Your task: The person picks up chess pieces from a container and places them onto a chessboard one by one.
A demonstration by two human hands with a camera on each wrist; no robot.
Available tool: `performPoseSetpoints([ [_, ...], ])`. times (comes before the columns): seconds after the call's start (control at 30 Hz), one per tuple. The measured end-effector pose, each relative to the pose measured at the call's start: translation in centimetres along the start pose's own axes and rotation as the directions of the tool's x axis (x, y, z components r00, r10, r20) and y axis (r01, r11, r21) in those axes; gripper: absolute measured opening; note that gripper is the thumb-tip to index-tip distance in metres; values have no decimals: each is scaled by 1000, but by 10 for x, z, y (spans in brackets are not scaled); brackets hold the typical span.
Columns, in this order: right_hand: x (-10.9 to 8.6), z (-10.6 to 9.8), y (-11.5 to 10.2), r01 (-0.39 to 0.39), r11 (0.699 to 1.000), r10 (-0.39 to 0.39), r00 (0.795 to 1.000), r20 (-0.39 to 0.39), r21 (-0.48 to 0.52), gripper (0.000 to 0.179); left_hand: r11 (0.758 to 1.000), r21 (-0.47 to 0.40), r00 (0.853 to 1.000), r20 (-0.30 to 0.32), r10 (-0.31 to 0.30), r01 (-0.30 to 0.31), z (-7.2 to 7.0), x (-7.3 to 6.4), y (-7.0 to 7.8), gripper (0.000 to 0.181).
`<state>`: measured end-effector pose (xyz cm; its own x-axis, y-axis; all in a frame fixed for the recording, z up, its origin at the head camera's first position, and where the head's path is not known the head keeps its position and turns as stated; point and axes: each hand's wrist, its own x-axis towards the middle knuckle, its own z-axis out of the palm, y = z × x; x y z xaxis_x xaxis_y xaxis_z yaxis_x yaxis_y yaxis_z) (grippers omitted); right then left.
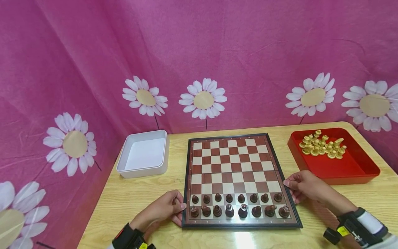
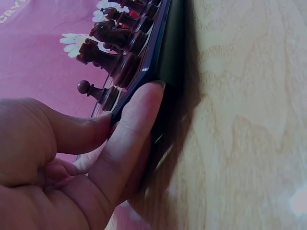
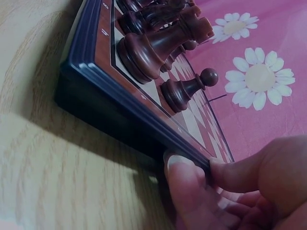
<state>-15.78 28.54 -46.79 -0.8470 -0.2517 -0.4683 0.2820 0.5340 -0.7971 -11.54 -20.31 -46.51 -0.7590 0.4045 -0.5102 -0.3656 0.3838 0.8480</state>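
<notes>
A chessboard (image 1: 226, 168) with a black rim lies on the table in the head view. Dark brown chess pieces stand upright on its two nearest rows: pawns (image 1: 228, 198) in front, with a rook (image 1: 194, 211) at the near left corner. My left hand (image 1: 169, 207) pinches the board's left edge low down, thumb on the rim and fingers against the side. On the opposite edge, a bit farther up, my right hand (image 1: 306, 186) pinches the rim the same way. In the right wrist view another rook (image 3: 158, 45) and a pawn (image 3: 184, 91) stand close to that edge.
At the right back, a red tray (image 1: 357, 178) holds a heap of cream-coloured chess pieces (image 1: 323, 146). A white tray (image 1: 143, 172) with nothing in it stands at the left back. Behind the wooden table (image 1: 124, 197) hangs a pink cloth (image 1: 248, 52) with daisies.
</notes>
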Motion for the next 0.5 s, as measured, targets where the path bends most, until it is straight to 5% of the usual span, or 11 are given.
performPoseSetpoints([
  [0.5, -1, 2, -2, 43, 999, -43, 999, 6, -10, 25, 998, -60, 998, -61, 11, -14, 6, -4, -2, 12],
])
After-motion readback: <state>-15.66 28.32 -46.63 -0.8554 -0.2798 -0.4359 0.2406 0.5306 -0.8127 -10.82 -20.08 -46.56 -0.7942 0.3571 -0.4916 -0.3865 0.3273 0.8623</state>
